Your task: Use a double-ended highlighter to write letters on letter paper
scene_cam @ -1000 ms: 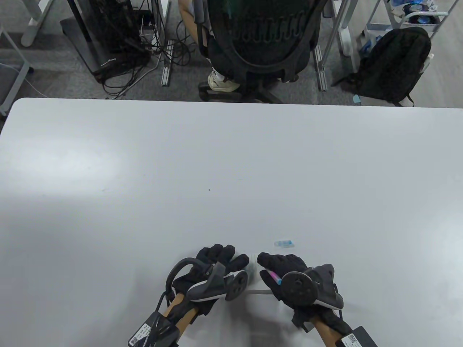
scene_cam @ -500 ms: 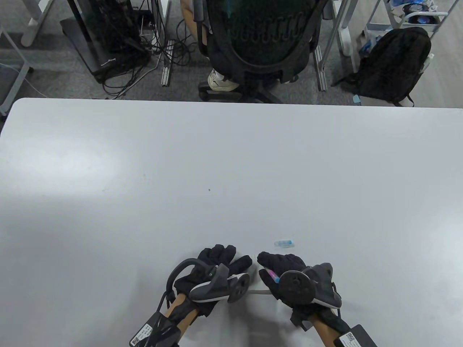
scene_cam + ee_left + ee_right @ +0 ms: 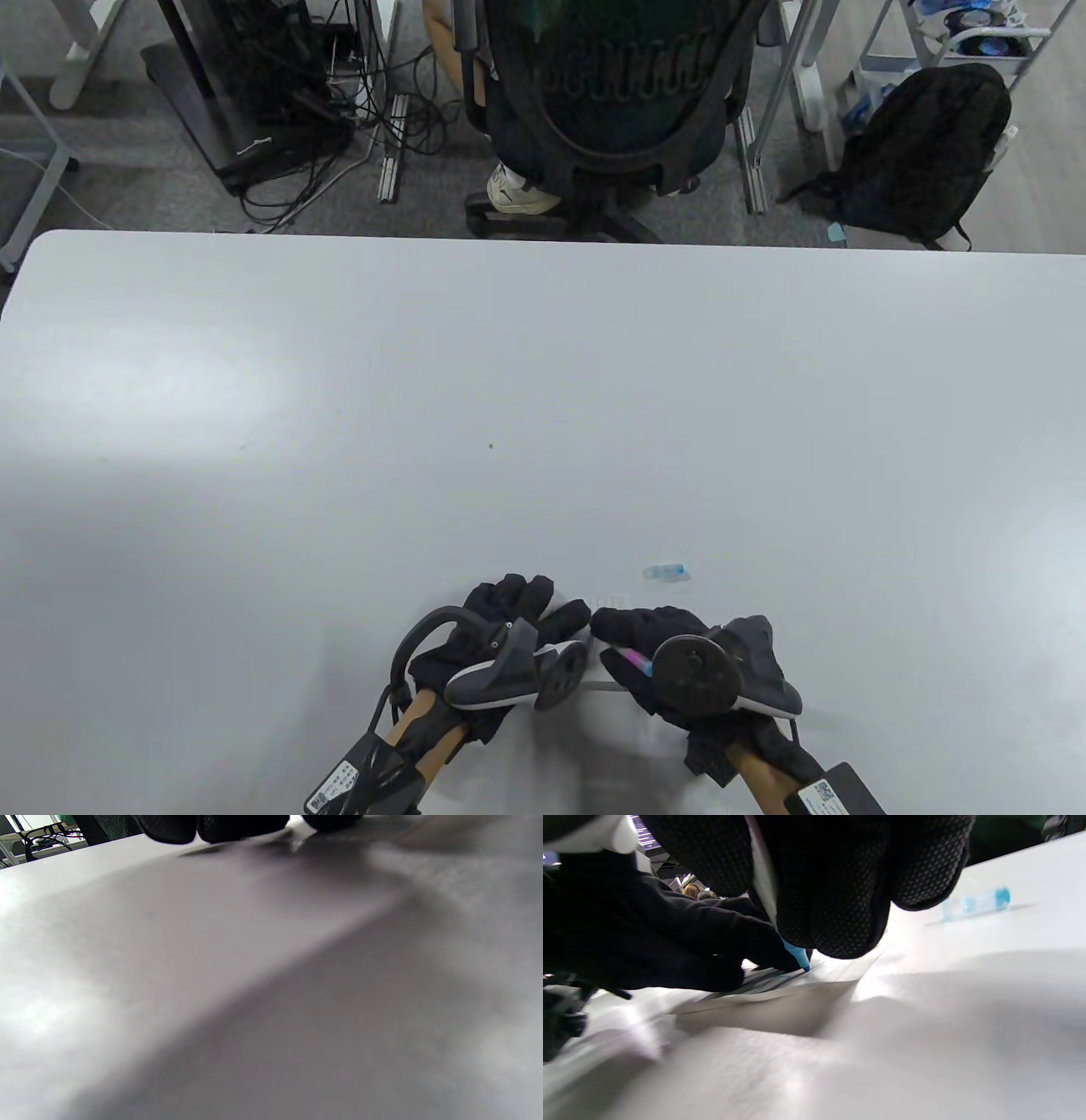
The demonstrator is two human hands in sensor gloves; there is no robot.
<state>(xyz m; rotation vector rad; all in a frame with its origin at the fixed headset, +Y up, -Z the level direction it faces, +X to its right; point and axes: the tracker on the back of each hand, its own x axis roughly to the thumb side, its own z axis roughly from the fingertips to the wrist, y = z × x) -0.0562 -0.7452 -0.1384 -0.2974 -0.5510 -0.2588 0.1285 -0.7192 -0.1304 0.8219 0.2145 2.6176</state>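
Highlighter [image 3: 796,954] shows a blue tip pressed down on the letter paper [image 3: 814,974], with a pink stretch of its barrel poking out behind the right hand [image 3: 653,658], whose fingers curl tightly around it near the table's [image 3: 543,382] front edge. Letter paper is small, white and faintly ruled, lying flat between the two gloves, and the left hand [image 3: 509,620] rests on its left side with fingers stretched fairly straight. Just beyond the right hand lies a clear, blue-tinted cap [image 3: 664,572], apart from everything else.
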